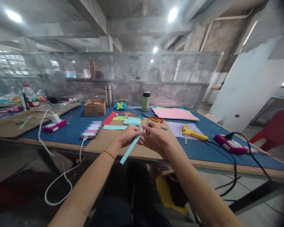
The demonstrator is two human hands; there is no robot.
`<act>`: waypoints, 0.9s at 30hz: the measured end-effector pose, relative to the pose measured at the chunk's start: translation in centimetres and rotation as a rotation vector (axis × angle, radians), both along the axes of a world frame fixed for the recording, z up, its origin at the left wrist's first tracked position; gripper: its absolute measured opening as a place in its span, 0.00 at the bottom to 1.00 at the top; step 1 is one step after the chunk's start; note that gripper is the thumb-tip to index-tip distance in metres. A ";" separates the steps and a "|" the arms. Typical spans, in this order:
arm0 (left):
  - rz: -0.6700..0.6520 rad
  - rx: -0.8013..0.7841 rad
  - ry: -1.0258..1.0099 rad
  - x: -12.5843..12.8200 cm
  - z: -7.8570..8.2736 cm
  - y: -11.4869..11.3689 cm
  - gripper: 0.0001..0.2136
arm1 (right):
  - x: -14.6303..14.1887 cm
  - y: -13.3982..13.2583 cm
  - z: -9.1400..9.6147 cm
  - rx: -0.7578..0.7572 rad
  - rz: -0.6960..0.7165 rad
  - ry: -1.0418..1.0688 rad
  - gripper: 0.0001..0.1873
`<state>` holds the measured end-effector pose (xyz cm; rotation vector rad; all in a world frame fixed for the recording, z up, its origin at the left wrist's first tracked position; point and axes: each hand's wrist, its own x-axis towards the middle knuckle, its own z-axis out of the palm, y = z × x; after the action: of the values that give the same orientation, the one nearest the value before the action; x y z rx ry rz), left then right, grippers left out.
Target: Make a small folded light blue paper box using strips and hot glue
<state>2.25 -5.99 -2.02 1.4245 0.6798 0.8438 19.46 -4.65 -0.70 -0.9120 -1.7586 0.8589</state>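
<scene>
The left hand (131, 132) has its grip clamped on a narrow light-blue paper strip (129, 151); the right hand's (156, 131) grip I cannot tell. Uneven pulling could crease it.

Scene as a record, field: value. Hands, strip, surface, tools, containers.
left hand: pinches a light-blue strip
right hand: at the strip's upper end; hold unclear
strip: slants down, lower end toward the wearer
surface: brown cardboard sheet on a blue table
tools: scissors with red-and-yellow handles, beyond the hands; yellow glue gun to the right, partly on lilac paper
containers: cardboard box, steel flask, green tumbler, toward the back
</scene>
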 end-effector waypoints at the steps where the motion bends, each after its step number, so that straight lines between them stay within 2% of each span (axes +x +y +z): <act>1: -0.002 -0.001 -0.001 0.0 0.1 -0.1 0.19 | 0.0 -0.1 0.0 -0.006 -0.003 0.005 0.19; 5: -0.005 -0.016 -0.088 0.1 0.3 -0.1 0.18 | 0.0 -0.4 0.0 -0.039 0.018 0.057 0.23; 9: 0.250 -0.030 -0.199 0.0 0.2 1.2 0.15 | 0.1 -0.7 -0.2 -0.078 0.034 0.072 0.26; 11: 0.327 -0.031 -0.217 0.0 0.0 1.9 0.15 | 0.0 -0.8 -0.1 -0.118 0.078 0.045 0.27; 17: 0.224 -0.070 -0.282 0.3 -0.2 1.8 0.19 | -0.2 -0.8 -0.5 -0.152 0.246 -0.030 0.26; 23: 0.192 -0.040 -0.237 0.4 0.3 1.2 0.20 | -0.2 0.4 -1.5 -0.185 0.250 -0.070 0.26; 27: 0.173 -0.048 -0.240 0.3 0.0 1.7 0.18 | -0.3 0.1 -1.1 -0.189 0.242 -0.102 0.23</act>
<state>2.55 -4.32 -2.06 1.2090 0.6405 1.1062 19.15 -4.53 -1.81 -0.8879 -1.9272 1.1686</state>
